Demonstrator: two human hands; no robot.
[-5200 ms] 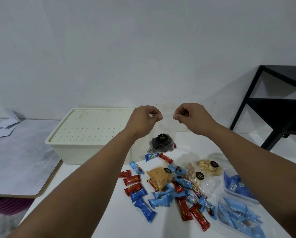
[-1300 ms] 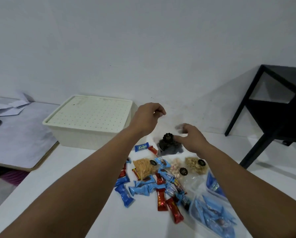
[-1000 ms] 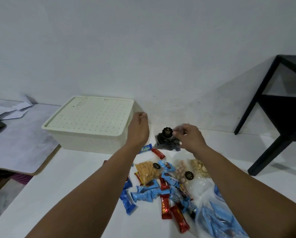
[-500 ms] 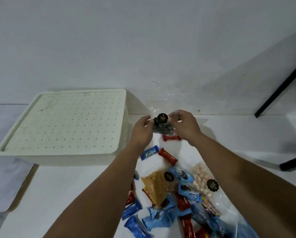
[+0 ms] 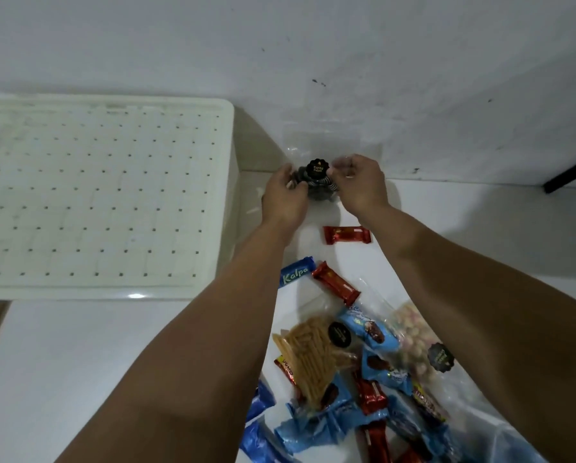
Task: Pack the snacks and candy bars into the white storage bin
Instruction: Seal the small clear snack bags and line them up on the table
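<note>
Both hands are meeting at the far edge of the table, against the wall: the left hand and the right hand are each pinching a side of 1 clear bag of dark snacks, which is bearing a round black label and standing on the table between them. Just left of the hands, the white bin is sitting with its perforated lid covering it. Near the wrists, 1 red bar is lying alone; closer in, 1 blue Kalpa bar is lying beside a 2nd red bar, apparently touching it. At the near right, a loose heap is spreading under the right forearm: a stick-snack bag, a bag of pale round snacks, and several blue wrappers and red ones, overlapping one another. Everything visible here is lying outside the bin.
</note>
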